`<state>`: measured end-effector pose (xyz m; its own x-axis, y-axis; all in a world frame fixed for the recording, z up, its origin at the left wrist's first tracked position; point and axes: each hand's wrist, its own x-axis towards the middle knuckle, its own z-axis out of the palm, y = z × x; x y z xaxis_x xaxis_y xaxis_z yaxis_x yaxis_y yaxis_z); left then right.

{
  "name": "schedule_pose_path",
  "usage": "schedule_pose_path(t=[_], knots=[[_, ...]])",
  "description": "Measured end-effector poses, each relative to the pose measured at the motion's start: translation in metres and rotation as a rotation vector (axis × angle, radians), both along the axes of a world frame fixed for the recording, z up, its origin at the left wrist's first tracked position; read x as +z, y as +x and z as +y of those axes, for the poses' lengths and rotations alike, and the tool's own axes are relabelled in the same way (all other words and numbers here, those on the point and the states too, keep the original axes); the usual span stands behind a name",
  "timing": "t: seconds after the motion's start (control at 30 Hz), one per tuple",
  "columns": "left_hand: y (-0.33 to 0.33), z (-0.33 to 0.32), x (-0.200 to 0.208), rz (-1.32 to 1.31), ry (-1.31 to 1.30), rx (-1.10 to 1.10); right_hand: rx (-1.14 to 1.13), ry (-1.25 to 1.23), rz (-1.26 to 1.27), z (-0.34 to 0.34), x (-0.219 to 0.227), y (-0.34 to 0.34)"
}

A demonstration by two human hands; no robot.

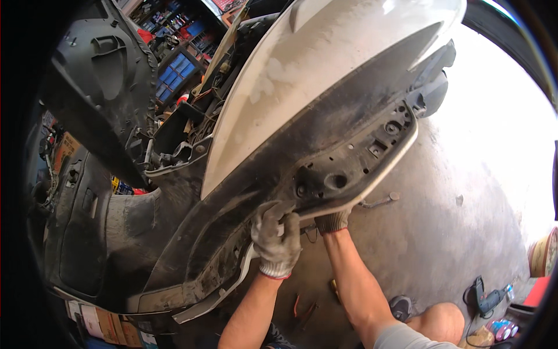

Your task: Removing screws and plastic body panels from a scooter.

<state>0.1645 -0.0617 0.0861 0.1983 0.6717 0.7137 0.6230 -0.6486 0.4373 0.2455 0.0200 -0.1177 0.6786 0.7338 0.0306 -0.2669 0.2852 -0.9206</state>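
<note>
A wide fisheye, the left of two worn side by side on the person's head, looks down and forward over the forearms (354, 276). It sits near the gloved left hand (276, 237) and right hand (333, 221), with the scooter body (325, 87) looming large; straight edges bow toward the rim.

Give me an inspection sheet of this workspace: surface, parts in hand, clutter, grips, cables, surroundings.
Surface: stained grey concrete floor.
Job's things: dusty white-and-black plastic scooter body; its black moulded lower section shows holes and recesses.
Clutter: slim red-handled tool on the floor; blue-grey power tool at lower right; brown cardboard boxes at lower left.
Left grip: grey knit glove, fingers bent at the lower section's edge.
Right grip: gloved, reaching under that edge; fingers hidden.
Cables: thin bundled wires exposed inside the scooter.
Surroundings: crowded dark shelves at upper left; strong glare at right.
</note>
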Motion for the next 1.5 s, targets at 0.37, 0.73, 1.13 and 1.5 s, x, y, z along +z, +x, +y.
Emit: schedule_pose_path(t=[0.37, 0.73, 1.13, 1.5], knots=[[0.012, 0.054, -0.016, 0.137, 0.067, -0.061, 0.410, 0.427, 1.166, -0.010, 0.004, -0.001], [0.008, 0.051, -0.023, 0.180, 0.063, -0.015, 0.357, 0.374, 0.838, -0.033, -0.008, 0.005], [0.014, 0.059, -0.030, 0.098, 0.156, -0.045, 0.212, 0.036, -0.039, -0.023, -0.038, 0.046], [0.016, 0.068, -0.031, -0.016, 0.236, -0.184, 0.958, -1.027, -0.948, -0.119, -0.093, 0.044]])
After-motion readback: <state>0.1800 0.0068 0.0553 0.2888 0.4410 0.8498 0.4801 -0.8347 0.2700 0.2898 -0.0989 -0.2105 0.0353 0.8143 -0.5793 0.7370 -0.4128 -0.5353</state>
